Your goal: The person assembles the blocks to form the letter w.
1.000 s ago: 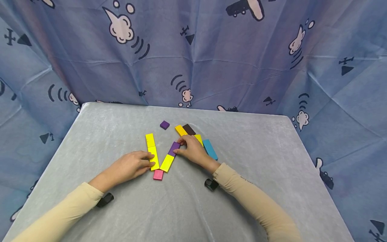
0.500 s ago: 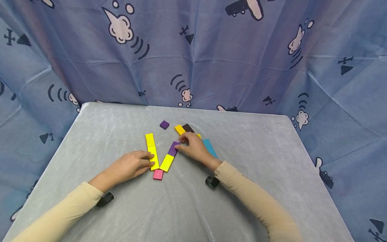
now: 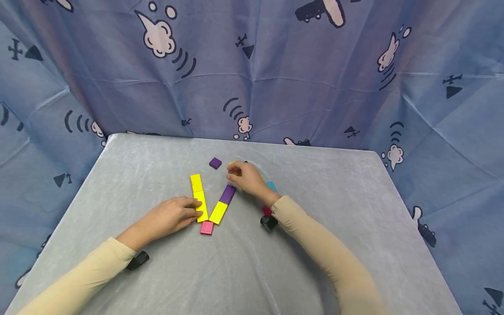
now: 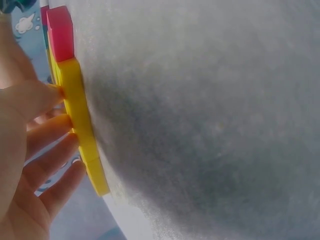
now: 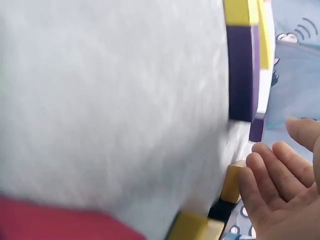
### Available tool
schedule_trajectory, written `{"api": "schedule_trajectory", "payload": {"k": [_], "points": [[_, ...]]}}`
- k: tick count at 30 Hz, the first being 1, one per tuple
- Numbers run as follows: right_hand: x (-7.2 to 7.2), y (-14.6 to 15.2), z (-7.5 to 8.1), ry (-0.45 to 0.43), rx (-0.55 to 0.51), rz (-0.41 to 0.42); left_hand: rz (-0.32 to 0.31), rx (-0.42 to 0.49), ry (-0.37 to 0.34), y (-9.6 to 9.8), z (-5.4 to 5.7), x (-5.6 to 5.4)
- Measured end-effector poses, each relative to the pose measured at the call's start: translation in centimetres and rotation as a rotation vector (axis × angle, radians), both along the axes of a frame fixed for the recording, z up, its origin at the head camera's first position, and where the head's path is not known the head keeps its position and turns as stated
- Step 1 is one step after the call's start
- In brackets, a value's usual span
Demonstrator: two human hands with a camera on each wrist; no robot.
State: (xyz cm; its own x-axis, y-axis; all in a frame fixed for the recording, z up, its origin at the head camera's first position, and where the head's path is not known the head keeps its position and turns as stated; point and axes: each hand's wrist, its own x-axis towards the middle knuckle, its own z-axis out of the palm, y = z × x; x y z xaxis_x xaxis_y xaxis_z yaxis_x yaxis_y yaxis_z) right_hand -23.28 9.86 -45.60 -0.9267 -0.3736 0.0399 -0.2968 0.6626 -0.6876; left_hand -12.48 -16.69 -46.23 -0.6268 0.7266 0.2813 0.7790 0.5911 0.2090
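Note:
My left hand (image 3: 179,213) rests its fingertips on a long yellow block (image 3: 201,209) lying on the table. A shorter yellow block (image 3: 196,182) meets its far end, and a pink block (image 3: 207,228) lies at its near end. From there a yellow block (image 3: 218,212) and a purple block (image 3: 228,194) slant away to the right, forming a V. My right hand (image 3: 247,178) hovers past the purple block with nothing visible between thumb and fingers. In the right wrist view its fingers are extended beside an orange-yellow block (image 5: 231,184).
A small purple block (image 3: 215,163) lies alone farther back. Beneath and beside the right arm, a blue block (image 3: 271,186) and a red block (image 3: 267,211) are partly covered. A dark block (image 5: 222,210) also shows. A patterned curtain (image 3: 252,65) hangs behind the table.
My right hand has left the purple block and moved up and away over the loose blocks, hiding most of them. The left hand has stayed on the long yellow block.

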Motion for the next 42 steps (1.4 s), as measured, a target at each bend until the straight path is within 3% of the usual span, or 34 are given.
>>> {"api": "schedule_trajectory", "payload": {"k": [8,18,28,42], "points": [[-3.1,-0.2,0.6,0.035,0.163,-0.007,0.009,0.006,0.001,-0.1,0.1,-0.1],[-5.6,-1.2,0.7,0.041,0.33,0.173,0.011,-0.005,-0.01,0.1,0.0,0.0],[-6.0,-2.8,0.8,0.042,0.456,0.224,0.003,0.024,0.026,0.1,-0.3,-0.1],[-5.7,-2.9,0.2,0.087,0.395,0.083,0.005,0.012,0.016,0.1,-0.1,-0.1]]}}
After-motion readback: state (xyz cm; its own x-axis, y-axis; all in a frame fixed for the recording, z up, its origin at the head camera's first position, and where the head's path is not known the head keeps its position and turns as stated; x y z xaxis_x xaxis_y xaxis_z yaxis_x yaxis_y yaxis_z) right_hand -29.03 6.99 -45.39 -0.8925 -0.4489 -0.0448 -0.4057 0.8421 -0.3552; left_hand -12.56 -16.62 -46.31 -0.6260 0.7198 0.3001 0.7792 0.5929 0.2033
